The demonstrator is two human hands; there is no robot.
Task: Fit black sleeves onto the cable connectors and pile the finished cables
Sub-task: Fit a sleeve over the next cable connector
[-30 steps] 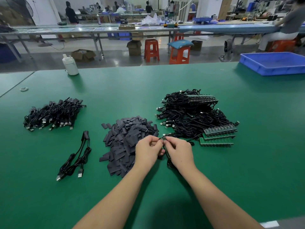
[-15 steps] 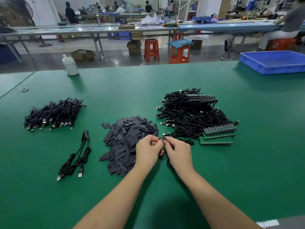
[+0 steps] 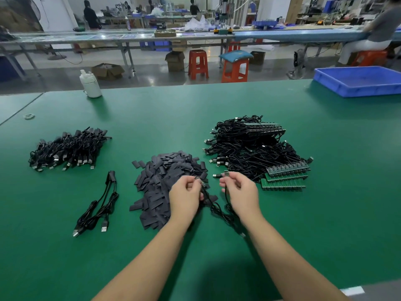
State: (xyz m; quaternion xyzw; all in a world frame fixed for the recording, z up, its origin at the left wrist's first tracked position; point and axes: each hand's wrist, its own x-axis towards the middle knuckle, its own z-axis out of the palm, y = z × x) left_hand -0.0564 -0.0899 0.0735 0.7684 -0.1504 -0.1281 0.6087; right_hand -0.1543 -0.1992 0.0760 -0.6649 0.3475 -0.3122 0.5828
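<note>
Head view — both hands, left hand (image 3: 185, 194) and right hand (image 3: 240, 190), pinch one cable (image 3: 217, 210).

- Sleeves (image 3: 167, 183) are lying in a loose dark-grey heap, flat strips overlapping.
- A cable (image 3: 217, 208) is hanging between both hands, sagging onto the table.
- Unfinished cables (image 3: 245, 148) are sitting tangled, right.
- Finished cables (image 3: 67, 148) are piling left.

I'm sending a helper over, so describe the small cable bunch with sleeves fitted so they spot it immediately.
On the green table, look left of the grey-black sleeve pile. Nearer the front edge than the big cable heap lies a small cable bunch: only a few cables, stretched out rather than heaped.
</note>
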